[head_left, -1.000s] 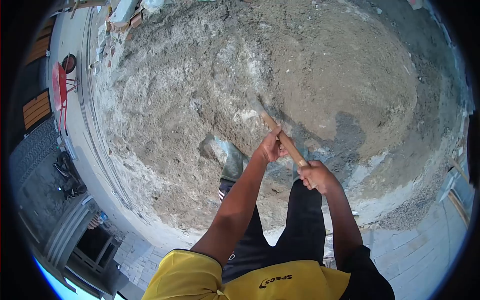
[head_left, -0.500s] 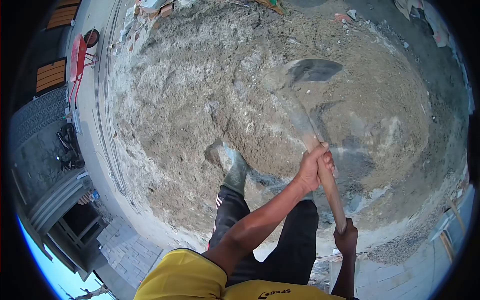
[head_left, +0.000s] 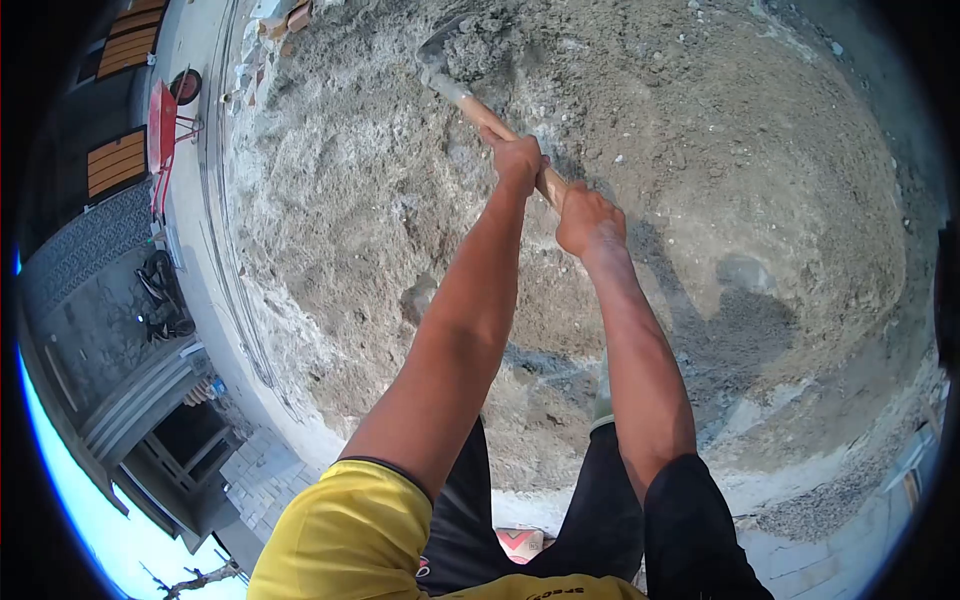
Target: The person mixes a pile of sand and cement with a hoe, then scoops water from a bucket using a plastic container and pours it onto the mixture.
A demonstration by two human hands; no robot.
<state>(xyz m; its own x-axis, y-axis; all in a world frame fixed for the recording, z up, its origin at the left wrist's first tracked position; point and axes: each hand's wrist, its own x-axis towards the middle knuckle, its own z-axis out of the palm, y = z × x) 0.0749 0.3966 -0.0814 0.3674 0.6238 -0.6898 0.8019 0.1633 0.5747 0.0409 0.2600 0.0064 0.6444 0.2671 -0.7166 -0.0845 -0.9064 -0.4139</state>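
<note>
My left hand (head_left: 516, 160) is wrapped around the wooden handle of a shovel (head_left: 482, 113), nearer the metal end. Just behind it, my right hand (head_left: 590, 217) grips the same handle close to its rear end. The shovel points up and left over a broad heap of grey-brown sand or mortar mix (head_left: 740, 170). A clump of damp-looking grey mix (head_left: 478, 50) lies at the blade, covering most of it. Both arms are stretched forward.
A red wheelbarrow (head_left: 162, 130) stands on the paving at far left. Broken bricks (head_left: 285, 20) border the heap at upper left. A parked motorbike (head_left: 160, 295) is by the building. Below me are my legs and a greenish boot (head_left: 603, 390); gravel (head_left: 810, 515) lies lower right.
The shovel has swung from upper right to upper left, with mix now at its blade. Both hands have moved forward and up, and my right hand is now closer to my left.
</note>
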